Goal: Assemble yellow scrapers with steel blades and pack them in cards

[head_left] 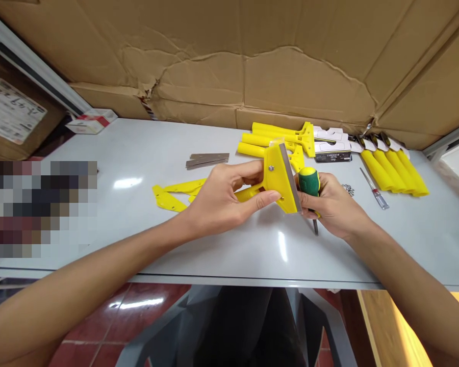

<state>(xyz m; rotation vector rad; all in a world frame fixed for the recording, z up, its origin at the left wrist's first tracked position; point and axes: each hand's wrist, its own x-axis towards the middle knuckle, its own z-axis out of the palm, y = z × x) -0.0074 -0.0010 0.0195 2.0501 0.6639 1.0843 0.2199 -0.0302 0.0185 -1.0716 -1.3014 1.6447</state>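
Observation:
My left hand is closed around a yellow scraper and holds it up over the table. A screw shows on the scraper's head, and a metal blade runs along its right edge. In my right hand is a screwdriver with a green and yellow handle, its shaft pointing down. The fingertips of that hand are close to the blade edge; whether they touch it I cannot tell. Behind my left hand lie flat yellow plastic pieces, and farther back several loose metal blades.
More yellow scrapers lie at the back beside black and white packaging. To the right are several yellow handles, a small clear-handled screwdriver and a pile of screws. Cardboard stands along the back; a small box sits back left.

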